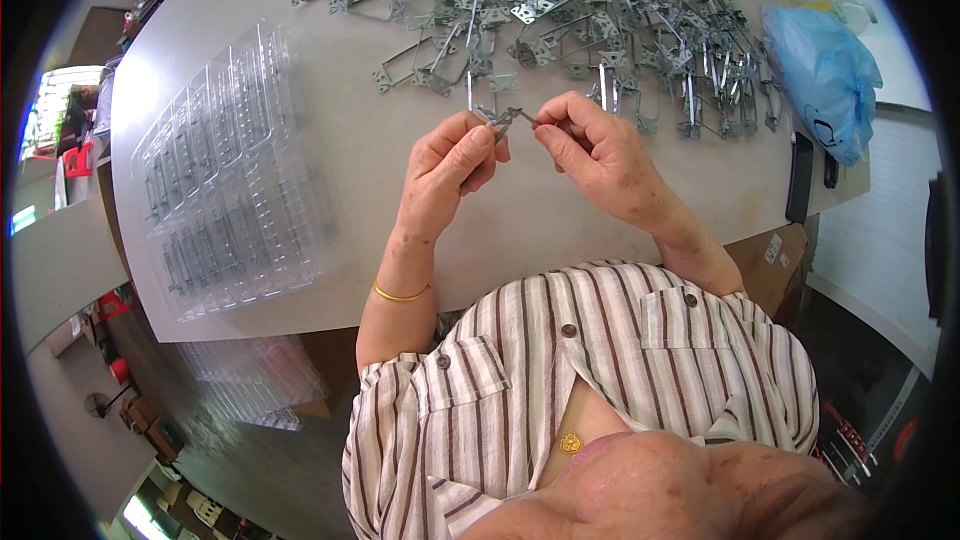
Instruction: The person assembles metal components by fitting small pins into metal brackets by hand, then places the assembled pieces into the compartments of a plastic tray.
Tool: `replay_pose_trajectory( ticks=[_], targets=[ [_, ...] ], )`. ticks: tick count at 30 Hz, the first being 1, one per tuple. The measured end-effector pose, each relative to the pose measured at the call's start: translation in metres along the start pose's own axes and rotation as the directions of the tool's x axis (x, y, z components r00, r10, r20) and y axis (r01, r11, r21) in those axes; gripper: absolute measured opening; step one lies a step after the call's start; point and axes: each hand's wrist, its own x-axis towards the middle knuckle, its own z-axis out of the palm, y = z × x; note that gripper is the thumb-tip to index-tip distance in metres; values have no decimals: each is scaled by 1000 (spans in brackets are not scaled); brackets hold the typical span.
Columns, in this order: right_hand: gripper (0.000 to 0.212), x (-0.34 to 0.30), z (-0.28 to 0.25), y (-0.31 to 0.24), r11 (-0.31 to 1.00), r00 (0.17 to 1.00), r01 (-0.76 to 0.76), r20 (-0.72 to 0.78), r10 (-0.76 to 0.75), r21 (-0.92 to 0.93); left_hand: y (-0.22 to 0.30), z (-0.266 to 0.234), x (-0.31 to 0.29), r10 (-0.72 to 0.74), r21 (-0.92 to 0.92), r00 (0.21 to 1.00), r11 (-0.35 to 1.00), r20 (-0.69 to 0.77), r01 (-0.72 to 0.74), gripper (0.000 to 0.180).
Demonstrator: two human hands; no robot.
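Over the middle of the table, my left hand point(448, 162) is closed on a small metal bracket point(489, 114), its thumb pressed against the fingers. Part of the bracket stands up beyond the fingertips, and the rest is hidden by the hand. To its right, my right hand point(598, 152) pinches the end of a thin dark metal piece point(524, 116) between thumb and forefinger. That piece reaches toward the bracket, and the two appear to meet between my hands. How they join is too small to tell.
A large pile of metal brackets point(600, 25) spreads over the table's far side. Clear plastic trays point(265, 140) with brackets in their slots lie at left. A blue plastic bag point(825, 80) and a black bar-shaped object point(799, 178) are at right. More clear trays point(255, 375) sit below the table's edge.
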Motion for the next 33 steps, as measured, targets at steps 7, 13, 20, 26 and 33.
replay_pose_trajectory(
  ticks=[7, 13, 20, 26, 33],
  targets=[
    [11, -1, -2, 0, 998, 1000, -4, -4, 4, -57, 0, 1, 0, 49, 147, 998, 988, 29, -53, 33],
    [18, 2, -6, -10, 984, 981, -168, 112, 160, 65, -1, 2, -4, 90, 359, 993, 927, 71, -110, 31],
    [25, 9, -15, -6, 805, 890, -404, 391, 236, 434, 2, 0, -4, 5, 324, 996, 945, 93, -35, 29],
    [24, 13, -22, 3, 894, 874, -396, 386, 296, 211, 1, 3, -6, -7, 320, 978, 945, 210, -62, 32],
    [23, 11, -18, -8, 934, 963, -268, 105, 249, 236, -3, 1, -6, -65, 186, 959, 982, 276, 13, 32]
  ],
)
